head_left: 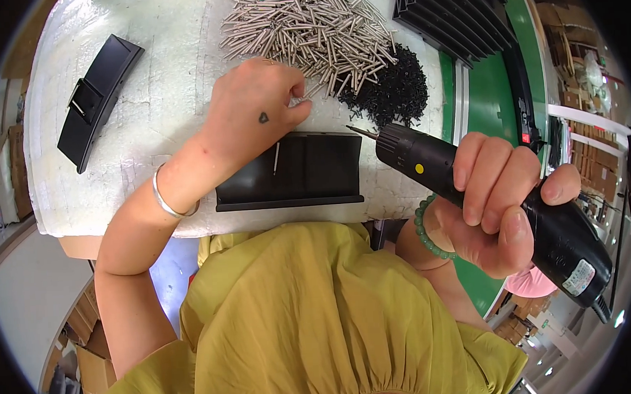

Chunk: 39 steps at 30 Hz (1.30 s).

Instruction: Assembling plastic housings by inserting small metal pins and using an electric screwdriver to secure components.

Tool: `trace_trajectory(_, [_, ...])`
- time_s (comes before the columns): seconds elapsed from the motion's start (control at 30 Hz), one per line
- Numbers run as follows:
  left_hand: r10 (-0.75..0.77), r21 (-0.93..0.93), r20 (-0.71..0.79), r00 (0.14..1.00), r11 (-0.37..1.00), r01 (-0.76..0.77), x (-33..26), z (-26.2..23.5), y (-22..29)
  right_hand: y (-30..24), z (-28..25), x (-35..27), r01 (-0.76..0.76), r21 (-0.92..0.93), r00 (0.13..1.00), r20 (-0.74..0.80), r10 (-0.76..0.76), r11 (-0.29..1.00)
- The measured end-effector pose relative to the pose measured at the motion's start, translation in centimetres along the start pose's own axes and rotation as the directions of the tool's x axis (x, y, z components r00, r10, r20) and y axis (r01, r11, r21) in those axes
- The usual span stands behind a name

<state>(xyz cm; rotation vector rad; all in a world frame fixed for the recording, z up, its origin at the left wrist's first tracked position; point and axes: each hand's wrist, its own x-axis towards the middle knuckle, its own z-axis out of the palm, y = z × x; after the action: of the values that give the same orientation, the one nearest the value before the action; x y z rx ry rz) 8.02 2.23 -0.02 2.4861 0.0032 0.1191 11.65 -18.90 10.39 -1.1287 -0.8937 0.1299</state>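
My right hand (498,202) grips a black electric screwdriver (545,220); its bit points left toward the right end of a black plastic panel (307,172) lying flat on the white padded bench (167,83). My left hand (257,107) reaches over the panel to the near edge of a pile of thin metal pins (306,26), fingertips pinched on one pin. Another pin (276,158) lies on the panel. A heap of small black screws (392,89) sits just beyond the screwdriver tip.
A second black plastic part with a clip (96,98) lies at the bench's left. A stack of black ribbed parts (455,8) stands at the back right beside a green conveyor belt (492,95). Cardboard boxes are on the floor at lower left.
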Motion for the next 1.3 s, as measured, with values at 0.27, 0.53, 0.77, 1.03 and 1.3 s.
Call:
trace_trajectory(0.27, [0.082,-0.006,-0.032,0.996,0.997,-0.082,0.6,0.4,0.4,0.2,0.3,0.1,0.004,0.015,1.0,0.01,-0.004,1.0])
trace_trajectory(0.53, [0.113,0.062,-0.063,0.992,0.992,-0.11,-0.1,-0.3,0.8,0.3,0.7,0.1,-0.011,0.001,1.0,-0.008,0.011,1.0])
trace_trajectory(0.77, [0.056,-0.276,-0.132,0.99,0.957,-0.091,-4.2,-2.8,1.0,0.2,0.8,0.1,-0.038,0.0,0.999,0.017,0.038,0.999])
trace_trajectory(1.03, [0.126,-0.196,-0.231,0.965,0.965,-0.173,-6.4,-1.6,1.3,1.6,1.8,0.1,-0.053,0.055,0.984,0.17,0.043,0.997])
trace_trajectory(1.3, [0.101,-0.17,-0.227,0.969,0.975,-0.142,-6.6,-1.2,1.1,2.0,1.8,0.1,-0.064,0.028,0.978,0.202,0.058,0.998])
